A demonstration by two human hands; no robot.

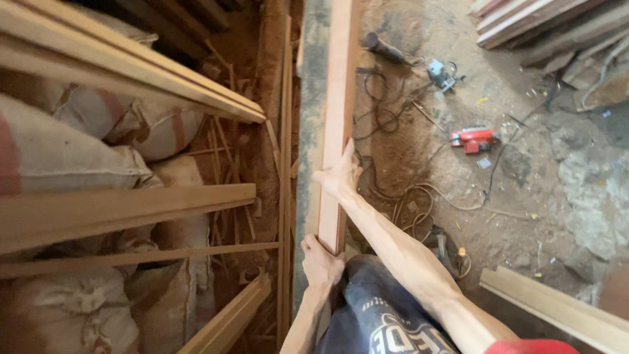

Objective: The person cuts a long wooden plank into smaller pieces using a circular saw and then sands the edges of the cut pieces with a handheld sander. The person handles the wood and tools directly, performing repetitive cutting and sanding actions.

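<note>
A long reddish wooden plank runs away from me along a worn grey-green machine bed. My right hand grips the plank's right edge about midway along, arm stretched forward. My left hand holds the plank's near end from the left side, close to my body. Both hands are closed on the plank.
Sacks and loose wooden strips fill the left. Sawdust covers the floor on the right, with tangled cables, a red power tool, a dark tool, stacked boards far right and a plank near right.
</note>
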